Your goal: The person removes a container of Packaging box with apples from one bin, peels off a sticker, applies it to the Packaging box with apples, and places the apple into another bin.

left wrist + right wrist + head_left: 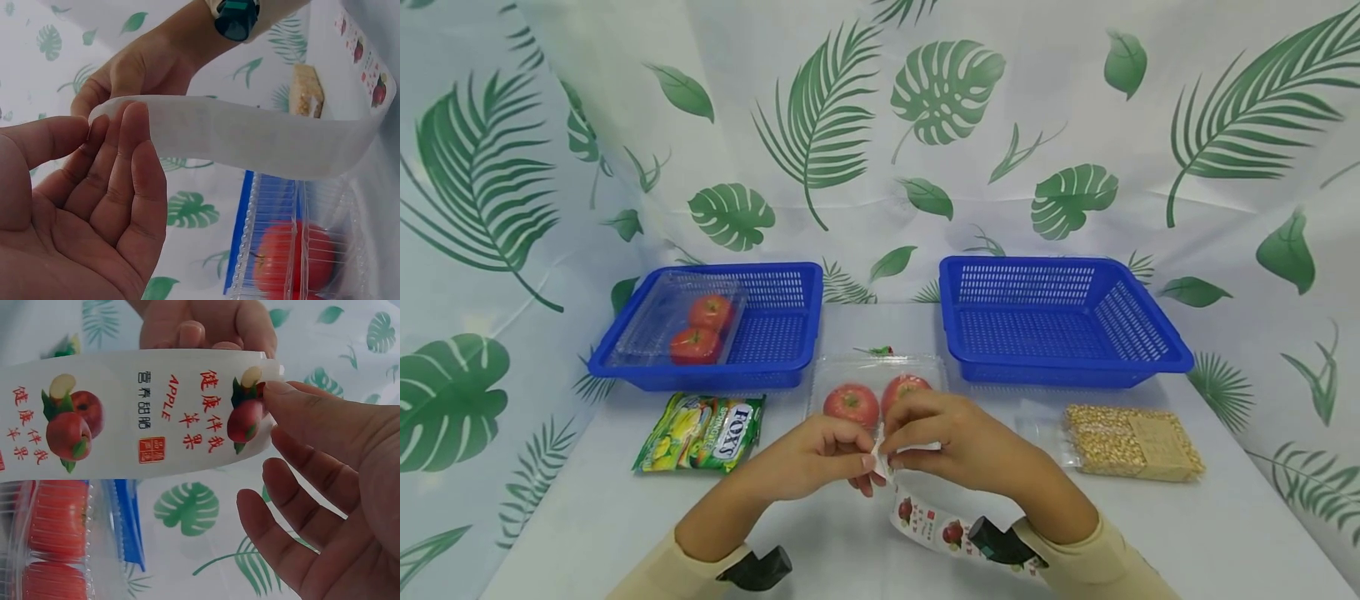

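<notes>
White glossy sticker strip (925, 521) is what both hands are busy with, and it's the most readable thing around. Printed face shows "APPLE" in slanted red letters, red characters 健康伴我 and 苹果, and a black line starting 营养甜 (can't swear to the last character). Plus a little red square seal, too small to read safely, and a picture of red apples with green leaves, repeating down the strip. Back side is plain and milky.

Right hand (958, 442) has a narrow grip, thumb and forefinger pinching the strip's end, other fingers loosely bent away from it. Left hand (812, 454) has a narrow grip too, thumb and fingertip pinching the edge at that same end. Rest of the strip curls down toward the table (842, 550), passing beneath the right forearm.

Just beyond the hands sits a clear plastic box (880, 375) with two red apples (851, 405) showing.

Left of that, a green and yellow bag (700, 433) says "FOX'S" in big letters, sideways; the smaller words next to it are too blurry for me. Over on the right, a clear pack of yellow kernels (1120, 437) wears a brown label (1165, 442), writing not legible.

Two blue baskets at the back: the left one (775, 377) holds another clear box (651, 317) with two apples, slightly tilted; the right one (1067, 371) stands behind the kernels.
</notes>
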{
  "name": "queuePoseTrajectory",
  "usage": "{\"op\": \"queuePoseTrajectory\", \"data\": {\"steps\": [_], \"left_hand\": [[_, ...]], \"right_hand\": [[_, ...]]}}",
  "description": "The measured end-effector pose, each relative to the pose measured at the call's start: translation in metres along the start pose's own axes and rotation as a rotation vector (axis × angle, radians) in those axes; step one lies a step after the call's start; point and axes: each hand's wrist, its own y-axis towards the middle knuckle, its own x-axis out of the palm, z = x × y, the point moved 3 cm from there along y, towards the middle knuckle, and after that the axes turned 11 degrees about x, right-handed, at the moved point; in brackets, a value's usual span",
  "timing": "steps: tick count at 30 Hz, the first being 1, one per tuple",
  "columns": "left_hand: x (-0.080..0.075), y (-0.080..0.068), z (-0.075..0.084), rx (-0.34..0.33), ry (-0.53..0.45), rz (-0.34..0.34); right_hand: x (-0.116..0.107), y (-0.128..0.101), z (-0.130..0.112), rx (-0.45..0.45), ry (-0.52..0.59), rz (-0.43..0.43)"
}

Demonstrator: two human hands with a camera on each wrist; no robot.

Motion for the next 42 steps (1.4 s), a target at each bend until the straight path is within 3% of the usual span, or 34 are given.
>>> {"op": "queuePoseTrajectory", "data": {"steps": [23, 35, 42], "left_hand": [[-0.004, 0.003, -0.001, 0.005, 0.02, -0.017], [-0.009, -0.002, -0.004, -0.04, 0.042, -0.044], [-0.009, -0.02, -0.01, -0.131, -0.002, -0.059]], "right_hand": [[-0.005, 0.0, -0.001, 0.085, 0.037, -0.01], [-0.015, -0.005, -0.002, 0.09, 0.095, -0.024], [-0.013, -0.004, -0.002, 0.095, 0.173, -0.045]]}}
